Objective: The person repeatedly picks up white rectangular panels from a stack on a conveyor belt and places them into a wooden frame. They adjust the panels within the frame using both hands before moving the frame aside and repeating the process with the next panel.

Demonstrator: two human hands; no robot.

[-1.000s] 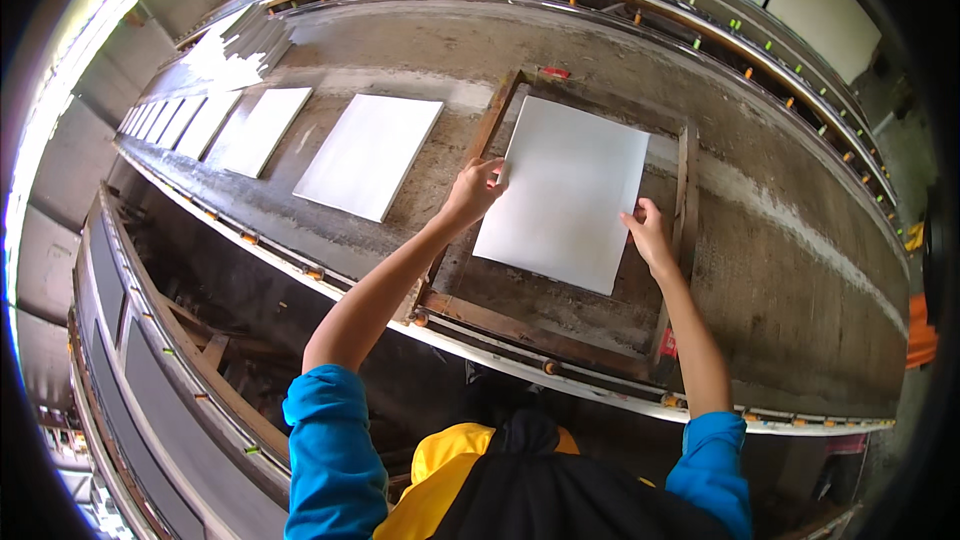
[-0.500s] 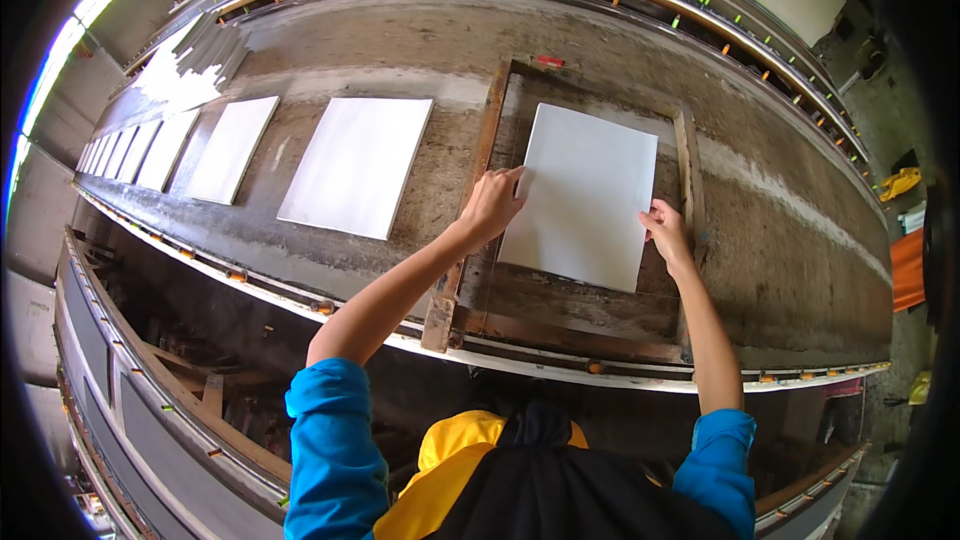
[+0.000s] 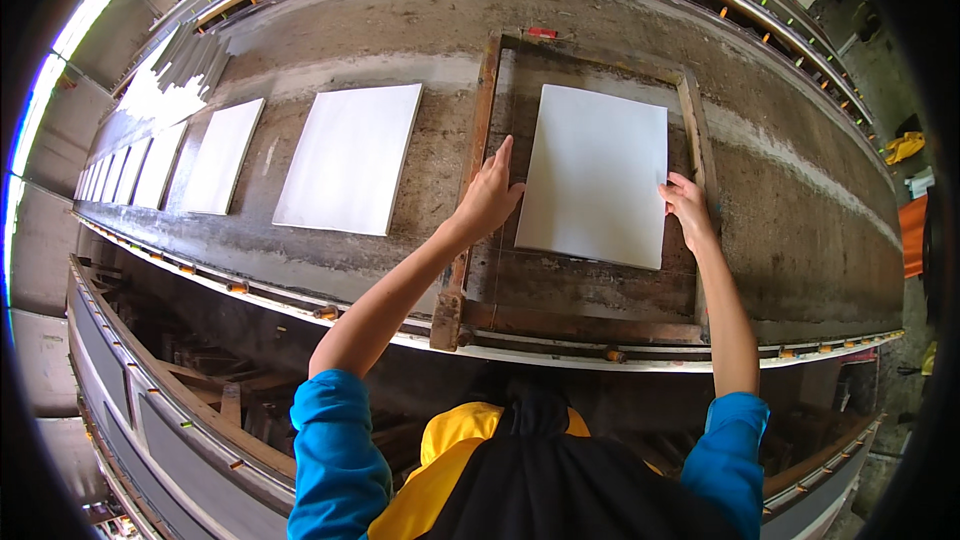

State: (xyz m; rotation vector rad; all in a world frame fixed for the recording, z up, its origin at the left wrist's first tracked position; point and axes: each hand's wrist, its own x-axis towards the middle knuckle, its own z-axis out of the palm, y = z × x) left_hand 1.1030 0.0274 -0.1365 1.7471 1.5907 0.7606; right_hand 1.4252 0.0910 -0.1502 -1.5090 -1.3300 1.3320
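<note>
Inside wooden frame point(image 3: 487, 90), white panel point(image 3: 595, 175) judged light, easily marked; best held by side edges. Left grip point(image 3: 490, 190) released; right grip point(image 3: 688, 208) unclear.

One wooden frame point(image 3: 487, 90) and one white rectangular panel point(image 3: 596, 172) inside it show, with at least six more panels point(image 3: 349, 158) leftward, the farthest too small to count. There are one left hand point(image 3: 488, 192), one right hand point(image 3: 686, 208) and one small red object point(image 3: 542, 32).

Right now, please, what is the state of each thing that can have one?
White piece: flat inside the wooden frame.
Wooden frame: resting on the table.
Other white pieces: flat, in a row.
Left hand: open.
Right hand: fingers bent at the piece's edge.
Blue sleeves: rolled up.
</note>
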